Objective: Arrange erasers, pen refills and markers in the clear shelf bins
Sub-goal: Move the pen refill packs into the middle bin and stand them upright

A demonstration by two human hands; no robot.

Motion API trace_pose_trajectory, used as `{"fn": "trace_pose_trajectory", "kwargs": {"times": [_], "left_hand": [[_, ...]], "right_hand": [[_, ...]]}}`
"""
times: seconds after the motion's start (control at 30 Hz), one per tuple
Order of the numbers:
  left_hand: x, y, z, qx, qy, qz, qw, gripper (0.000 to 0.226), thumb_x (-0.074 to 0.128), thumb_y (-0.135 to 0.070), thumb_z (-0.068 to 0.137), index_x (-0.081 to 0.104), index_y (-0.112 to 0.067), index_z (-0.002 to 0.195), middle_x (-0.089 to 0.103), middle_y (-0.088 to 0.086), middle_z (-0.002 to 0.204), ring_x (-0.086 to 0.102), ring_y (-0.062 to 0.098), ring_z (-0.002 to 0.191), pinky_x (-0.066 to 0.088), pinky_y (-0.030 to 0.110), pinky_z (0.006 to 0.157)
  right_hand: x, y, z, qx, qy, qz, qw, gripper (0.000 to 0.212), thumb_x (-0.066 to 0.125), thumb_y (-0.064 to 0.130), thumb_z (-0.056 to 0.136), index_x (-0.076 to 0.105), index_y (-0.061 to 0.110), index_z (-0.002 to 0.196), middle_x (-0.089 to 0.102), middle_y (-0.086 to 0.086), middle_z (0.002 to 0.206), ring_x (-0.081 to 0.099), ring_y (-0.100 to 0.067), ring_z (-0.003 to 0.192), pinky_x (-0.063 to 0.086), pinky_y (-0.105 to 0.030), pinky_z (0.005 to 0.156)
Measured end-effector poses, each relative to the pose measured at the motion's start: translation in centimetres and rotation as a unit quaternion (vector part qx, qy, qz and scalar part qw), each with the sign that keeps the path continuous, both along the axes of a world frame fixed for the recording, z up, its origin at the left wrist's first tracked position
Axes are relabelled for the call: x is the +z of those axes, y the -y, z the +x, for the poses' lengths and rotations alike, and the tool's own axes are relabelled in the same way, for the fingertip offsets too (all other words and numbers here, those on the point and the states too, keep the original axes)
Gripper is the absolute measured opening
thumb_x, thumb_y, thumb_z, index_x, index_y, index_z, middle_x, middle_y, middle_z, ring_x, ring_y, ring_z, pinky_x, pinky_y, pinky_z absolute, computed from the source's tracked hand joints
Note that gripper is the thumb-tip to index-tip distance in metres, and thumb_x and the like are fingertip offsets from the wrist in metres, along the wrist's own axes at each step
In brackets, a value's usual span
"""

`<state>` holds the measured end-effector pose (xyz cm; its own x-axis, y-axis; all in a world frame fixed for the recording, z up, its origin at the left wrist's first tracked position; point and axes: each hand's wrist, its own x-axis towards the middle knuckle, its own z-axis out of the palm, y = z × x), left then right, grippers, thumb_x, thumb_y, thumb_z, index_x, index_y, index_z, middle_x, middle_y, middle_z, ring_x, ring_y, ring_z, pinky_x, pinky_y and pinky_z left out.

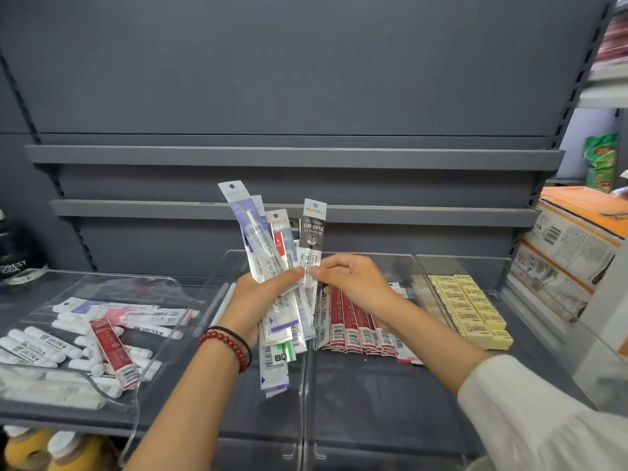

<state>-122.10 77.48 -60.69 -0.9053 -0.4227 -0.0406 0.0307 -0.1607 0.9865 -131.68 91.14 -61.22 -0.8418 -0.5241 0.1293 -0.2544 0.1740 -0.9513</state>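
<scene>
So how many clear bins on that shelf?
4: leftmost bin, white markers; second bin, under the held packs; third bin, red refill packs; rightmost bin, yellow erasers. More may lie offscreen.

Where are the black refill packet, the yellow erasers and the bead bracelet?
black refill packet [313, 229], head view, printed label
yellow erasers [469, 311], head view, middle row
bead bracelet [234, 348], head view, one bead

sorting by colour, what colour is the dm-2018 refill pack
The DM-2018 refill pack is mostly black, seen in the head view.
</scene>
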Motion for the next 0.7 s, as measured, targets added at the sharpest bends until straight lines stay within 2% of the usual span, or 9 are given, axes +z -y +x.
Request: {"fn": "trace_pose_trajectory", "kwargs": {"times": [0.07, 0.13, 0.2, 0.3, 0.37, 0.43, 0.5, 0.57, 0.7], "left_hand": [[-0.1, 0.3, 0.1, 0.016, 0.004, -0.002, 1.0, 0.033, 0.076, -0.016, 0.079, 0.065, -0.01, 0.109, 0.075, 0.008, 0.091, 0.073, 0.021, 0.074, 0.056, 0.026, 0.053], [-0.2, 0.6, 0.2, 0.024, 0.013, 0.007, 1.0, 0.036, 0.078, -0.017, 0.076, 0.064, -0.01, 0.109, 0.075, 0.009, 0.088, 0.073, 0.02, 0.074, 0.058, 0.029, 0.055], [-0.4, 0.7, 0.2, 0.023, 0.019, 0.013, 0.999, 0.038, 0.078, -0.017, 0.076, 0.064, -0.01, 0.111, 0.075, 0.009, 0.087, 0.073, 0.02, 0.077, 0.059, 0.032, 0.058], [-0.5, 0.9, 0.3, 0.018, 0.015, 0.011, 1.0, 0.039, 0.078, -0.016, 0.077, 0.064, -0.01, 0.113, 0.076, 0.007, 0.087, 0.073, 0.02, 0.078, 0.058, 0.032, 0.058], [-0.5, 0.9, 0.3, 0.014, 0.013, 0.009, 1.0, 0.038, 0.078, -0.017, 0.077, 0.064, -0.01, 0.112, 0.075, 0.007, 0.087, 0.073, 0.02, 0.079, 0.058, 0.031, 0.058], [-0.4, 0.9, 0.2, 0.013, 0.011, 0.006, 1.0, 0.037, 0.078, -0.018, 0.076, 0.065, -0.011, 0.11, 0.075, 0.008, 0.088, 0.073, 0.021, 0.079, 0.058, 0.032, 0.059], [-0.3, 0.8, 0.1, 0.013, 0.008, 0.007, 1.0, 0.037, 0.078, -0.018, 0.076, 0.065, -0.012, 0.109, 0.075, 0.008, 0.088, 0.073, 0.022, 0.079, 0.059, 0.034, 0.061], [-0.3, 0.8, 0.0, 0.012, 0.002, 0.012, 1.0, 0.036, 0.079, -0.017, 0.076, 0.064, -0.013, 0.109, 0.075, 0.007, 0.089, 0.073, 0.022, 0.08, 0.059, 0.036, 0.062], [-0.3, 0.4, -0.4, 0.01, -0.001, 0.015, 1.0, 0.037, 0.079, -0.017, 0.076, 0.064, -0.013, 0.109, 0.075, 0.006, 0.088, 0.073, 0.022, 0.08, 0.06, 0.036, 0.062]], "right_hand": [[0.2, -0.1, -0.2, -0.044, 0.006, -0.02, 0.999, 0.021, 0.07, 0.028, 0.087, 0.069, 0.014, 0.103, 0.073, 0.005, 0.088, 0.065, -0.006, 0.071, 0.05, -0.02, 0.074], [0.2, -0.6, -1.0, -0.116, 0.001, -0.03, 0.993, 0.017, 0.065, 0.027, 0.091, 0.068, 0.016, 0.104, 0.071, 0.005, 0.092, 0.066, -0.01, 0.081, 0.05, -0.025, 0.076], [0.1, -1.6, -1.7, -0.17, -0.023, -0.017, 0.985, 0.016, 0.063, 0.026, 0.092, 0.067, 0.018, 0.105, 0.071, 0.003, 0.099, 0.066, -0.013, 0.091, 0.053, -0.031, 0.085], [-0.3, -3.6, -2.7, -0.201, -0.074, 0.021, 0.977, 0.013, 0.066, 0.025, 0.09, 0.06, 0.023, 0.101, 0.07, 0.002, 0.089, 0.065, -0.013, 0.084, 0.05, -0.026, 0.073], [-0.6, -5.0, -3.3, -0.198, -0.102, 0.069, 0.972, 0.012, 0.065, 0.023, 0.091, 0.056, 0.024, 0.098, 0.07, -0.002, 0.083, 0.065, -0.019, 0.08, 0.047, -0.028, 0.066], [-1.1, -6.2, -3.8, -0.183, -0.147, 0.151, 0.96, 0.009, 0.06, 0.022, 0.094, 0.056, 0.03, 0.091, 0.071, -0.002, 0.084, 0.068, -0.024, 0.081, 0.052, -0.032, 0.072], [-1.5, -7.2, -4.0, -0.162, -0.192, 0.254, 0.934, 0.02, 0.054, 0.024, 0.097, 0.057, 0.038, 0.084, 0.07, 0.007, 0.086, 0.067, -0.016, 0.077, 0.051, -0.035, 0.081], [-1.8, -7.9, -4.2, -0.143, -0.208, 0.329, 0.91, 0.021, 0.052, 0.026, 0.099, 0.06, 0.041, 0.087, 0.069, 0.01, 0.085, 0.063, -0.01, 0.073, 0.046, -0.034, 0.085], [-2.4, -8.9, -4.8, -0.103, -0.223, 0.432, 0.868, 0.018, 0.052, 0.028, 0.097, 0.062, 0.043, 0.098, 0.061, 0.016, 0.08, 0.058, -0.011, 0.094, 0.034, -0.037, 0.095]]}}
